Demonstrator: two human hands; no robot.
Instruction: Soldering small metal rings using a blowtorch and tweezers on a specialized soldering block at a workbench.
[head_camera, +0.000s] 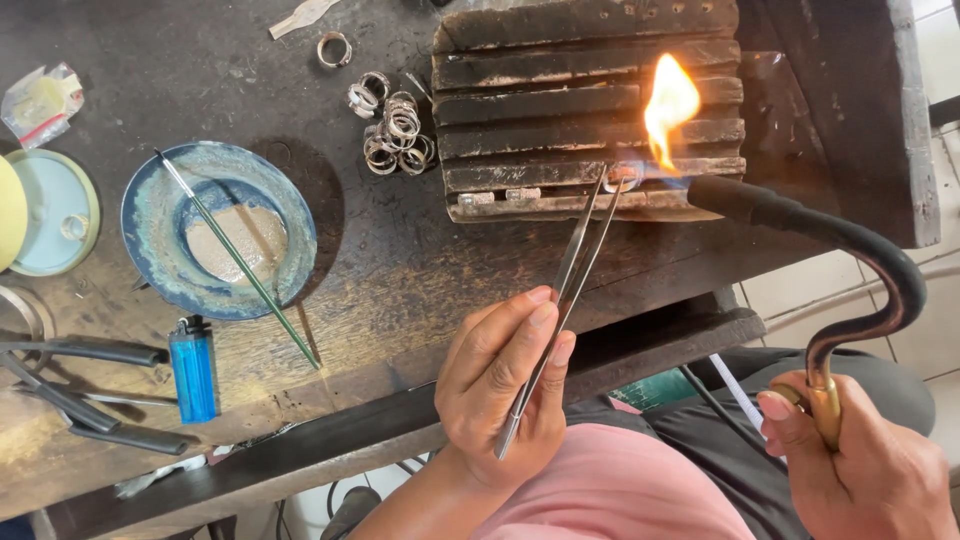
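My left hand (505, 385) pinches long steel tweezers (572, 280) whose tips hold a small metal ring (622, 177) on the ridged, charred soldering block (560, 110). My right hand (860, 465) grips the brass handle of a curved black torch (850, 250). Its nozzle points left at the ring, and an orange flame (668, 105) rises there.
Several silver rings (395, 130) lie in a pile left of the block, one more ring (334, 48) farther back. A blue dish of paste (220, 230) with a thin brush across it, a blue lighter (192, 368), black-handled pliers (80, 400) and a pale lid (55, 212) sit on the worn wooden bench.
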